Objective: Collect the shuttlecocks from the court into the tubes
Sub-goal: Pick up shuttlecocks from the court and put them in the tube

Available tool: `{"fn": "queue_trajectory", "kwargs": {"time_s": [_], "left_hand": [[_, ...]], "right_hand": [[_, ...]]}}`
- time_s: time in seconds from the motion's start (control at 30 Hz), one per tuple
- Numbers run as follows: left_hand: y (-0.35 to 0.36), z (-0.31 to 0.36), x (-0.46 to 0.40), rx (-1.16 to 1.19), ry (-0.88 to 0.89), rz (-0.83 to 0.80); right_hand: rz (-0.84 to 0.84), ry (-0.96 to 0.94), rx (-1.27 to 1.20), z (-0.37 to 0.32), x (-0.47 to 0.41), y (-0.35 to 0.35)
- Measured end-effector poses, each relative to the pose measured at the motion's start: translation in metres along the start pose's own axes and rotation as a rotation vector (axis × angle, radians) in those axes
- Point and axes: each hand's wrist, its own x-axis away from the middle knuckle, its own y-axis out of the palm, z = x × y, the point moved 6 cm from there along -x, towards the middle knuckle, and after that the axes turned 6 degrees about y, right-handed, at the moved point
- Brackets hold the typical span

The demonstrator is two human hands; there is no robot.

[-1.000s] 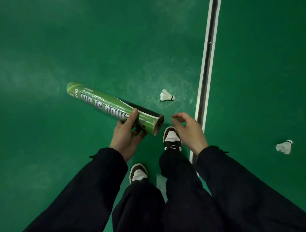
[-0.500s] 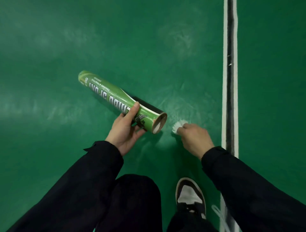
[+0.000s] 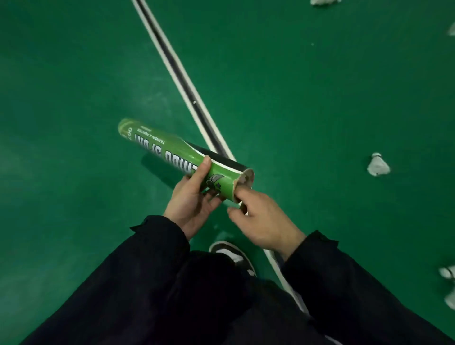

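Observation:
My left hand (image 3: 194, 199) grips a green shuttlecock tube (image 3: 172, 152) near its open end, holding it level and pointing up-left over the court. My right hand (image 3: 263, 221) is at the tube's mouth (image 3: 245, 181), index fingertip on the rim and thumb spread below. A pale shape, apparently a shuttlecock (image 3: 247, 177), shows just inside the mouth. I see nothing between my right fingers. Another white shuttlecock (image 3: 378, 165) lies on the green floor to the right.
A white-and-black court line (image 3: 187, 86) runs diagonally from top centre under the tube towards my shoe (image 3: 234, 256). More shuttlecocks lie at the top edge (image 3: 322, 2), the upper right edge (image 3: 452, 29) and the lower right edge (image 3: 446, 272).
My right hand lifted a shuttlecock off the floor and brought it to the tube's mouth. The view swung, so the court line now runs diagonally and more shuttlecocks show on the right.

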Motion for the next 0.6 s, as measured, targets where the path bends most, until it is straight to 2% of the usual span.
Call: {"fn": "queue_trajectory", "kwargs": {"time_s": [0.07, 0.1, 0.2, 0.27, 0.4, 0.6], "left_hand": [[0.034, -0.031, 0.015, -0.071, -0.046, -0.083], [0.051, -0.045, 0.022, -0.090, -0.068, -0.109], [0.101, -0.087, 0.046, -0.093, -0.160, -0.212], [0.129, -0.117, 0.063, -0.105, -0.224, -0.274], [0.173, -0.173, 0.092, -0.210, -0.307, -0.390], [0.210, -0.262, 0.103, -0.350, -0.423, -0.437]], "right_hand": [[-0.015, 0.145, -0.075, 0.026, 0.033, -0.020], [0.050, 0.186, -0.147, 0.037, 0.053, -0.033], [0.410, 0.263, -0.322, 0.066, 0.130, -0.071], [0.535, 0.288, -0.333, 0.084, 0.176, -0.086], [0.517, 0.368, -0.370, 0.120, 0.233, -0.091], [0.440, 0.550, -0.707, 0.201, 0.288, -0.081]]}}
